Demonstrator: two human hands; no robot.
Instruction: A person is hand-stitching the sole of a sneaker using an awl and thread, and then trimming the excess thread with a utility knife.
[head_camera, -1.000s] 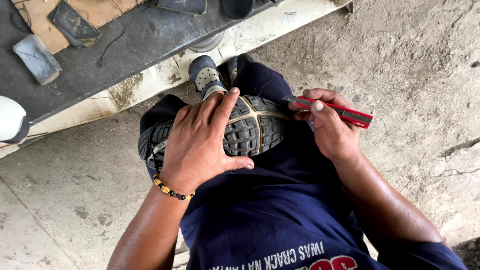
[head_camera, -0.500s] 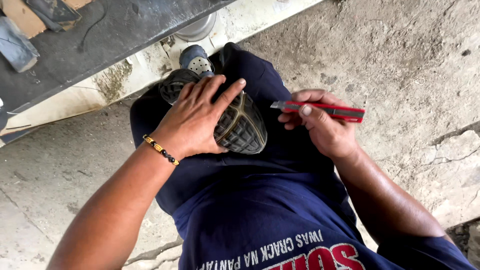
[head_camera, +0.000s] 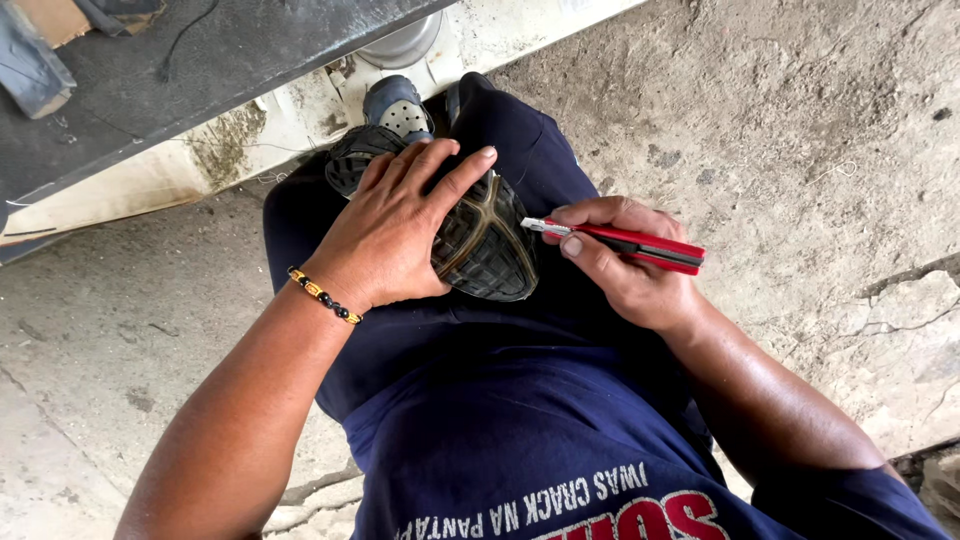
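A shoe (head_camera: 487, 243) lies sole-up on my lap, its dark treaded sole crossed by yellowish lines. My left hand (head_camera: 395, 232) presses flat on the sole and holds it steady; a beaded bracelet circles that wrist. My right hand (head_camera: 622, 263) grips a red and black utility knife (head_camera: 632, 243), whose short blade tip points left at the right edge of the sole. The shoe's upper is hidden beneath the sole and my hand.
I sit in dark blue clothes on a rough concrete floor (head_camera: 800, 120). A grey sandal (head_camera: 398, 106) on my foot shows beyond the shoe. A dark low platform (head_camera: 200, 70) with a white edge runs along the upper left, holding scraps and a cord.
The shoe has turned from lying crosswise to lying at a slant on my lap. My left hand stayed on the sole. The knife hand came closer to the sole's edge.
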